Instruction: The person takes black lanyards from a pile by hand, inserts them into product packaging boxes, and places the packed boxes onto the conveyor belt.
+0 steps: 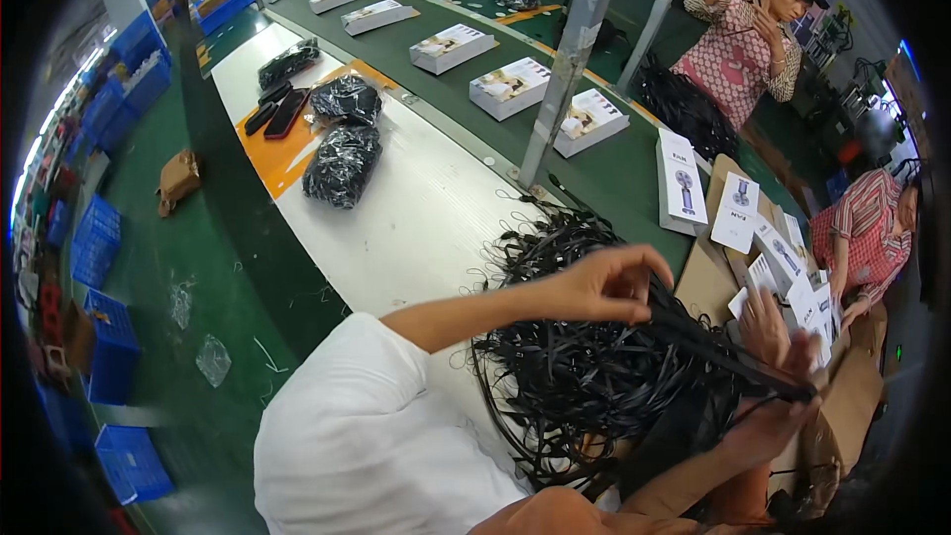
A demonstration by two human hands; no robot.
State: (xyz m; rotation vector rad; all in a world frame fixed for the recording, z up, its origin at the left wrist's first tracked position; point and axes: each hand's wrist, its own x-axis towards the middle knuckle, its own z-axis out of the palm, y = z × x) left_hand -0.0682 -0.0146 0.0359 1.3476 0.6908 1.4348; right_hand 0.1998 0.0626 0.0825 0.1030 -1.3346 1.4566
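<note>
A large tangled heap of black lanyards point(584, 376) lies on the bench in front of me. Over its upper part, my left hand point(622, 282) is closed with curled fingers at one end of a stretched bunch of black lanyards point(708, 339). My right hand point(775, 428), lower and to the right, is closed around the other end of that bunch. Just above my right hand is another hand point(763, 325), beside a pile of white printed boxes point(783, 253); whose it is cannot be made out.
White boxes point(510, 87) stand in a row on the green conveyor point(426, 89). A metal post point(570, 69) rises beside the heap. Bagged black bundles point(342, 166) and a phone point(286, 114) lie on the white bench point(396, 228). Co-workers point(738, 50) are across and right; blue crates point(134, 463) stand left.
</note>
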